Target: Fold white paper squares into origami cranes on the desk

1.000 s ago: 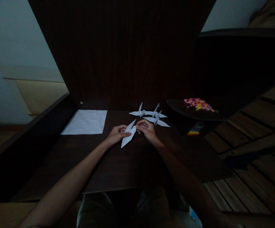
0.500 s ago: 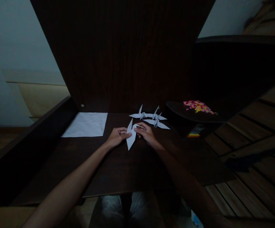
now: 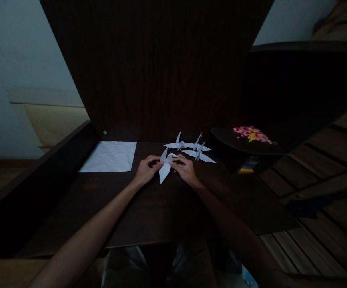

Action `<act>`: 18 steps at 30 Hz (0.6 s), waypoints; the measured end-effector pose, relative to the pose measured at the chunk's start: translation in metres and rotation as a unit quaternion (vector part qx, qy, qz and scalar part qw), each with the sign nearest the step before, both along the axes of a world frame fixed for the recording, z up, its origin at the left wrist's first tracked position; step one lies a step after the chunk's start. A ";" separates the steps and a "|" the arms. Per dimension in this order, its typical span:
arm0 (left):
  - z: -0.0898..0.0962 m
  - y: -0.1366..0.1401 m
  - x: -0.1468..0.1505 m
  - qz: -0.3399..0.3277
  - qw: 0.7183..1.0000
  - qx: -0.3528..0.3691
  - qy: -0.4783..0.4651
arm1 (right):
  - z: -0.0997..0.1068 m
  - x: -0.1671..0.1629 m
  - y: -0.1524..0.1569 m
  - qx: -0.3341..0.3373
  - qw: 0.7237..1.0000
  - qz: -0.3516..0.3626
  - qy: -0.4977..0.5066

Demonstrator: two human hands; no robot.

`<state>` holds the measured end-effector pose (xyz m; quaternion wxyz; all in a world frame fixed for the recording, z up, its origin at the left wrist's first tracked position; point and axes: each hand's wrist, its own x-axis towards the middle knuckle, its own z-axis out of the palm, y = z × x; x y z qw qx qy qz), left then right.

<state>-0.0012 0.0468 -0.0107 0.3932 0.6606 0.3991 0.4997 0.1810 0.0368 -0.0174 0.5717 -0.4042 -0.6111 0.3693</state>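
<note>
A white paper crane [image 3: 164,173] is held between both hands above the dark desk [image 3: 161,216], one pointed wing toward me and a slim point sticking up at the back. My left hand [image 3: 148,170] pinches its left side with thumb and fingers. On the other side my right hand [image 3: 185,170] is closed on the paper, the thumb near the crane's middle. Just behind the hands, several finished-looking white paper cranes [image 3: 198,154] stand close together with wings spread.
White creased paper [image 3: 109,157] lies at the back left of the desk. A small raised shelf [image 3: 230,143] at right bears a heap of pink, red and yellow bits [image 3: 253,134]. Dark panels rise at the back and left. Wooden slats [image 3: 314,160] lie to the right.
The crane's near wing has tipped up slightly and moved a little away from me. Both thumbs have come closer together at its middle. The view has shifted slightly.
</note>
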 end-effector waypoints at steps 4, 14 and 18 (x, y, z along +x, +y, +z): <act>0.002 0.000 -0.001 0.006 0.999 0.035 0.019 | -0.002 0.004 0.001 0.020 1.000 0.001 -0.018; -0.002 0.003 -0.003 0.005 0.999 0.037 0.013 | -0.003 0.002 -0.001 0.023 0.998 0.011 -0.052; -0.002 0.004 -0.001 -0.024 0.999 0.002 -0.040 | -0.001 0.003 0.001 0.010 1.000 0.018 0.008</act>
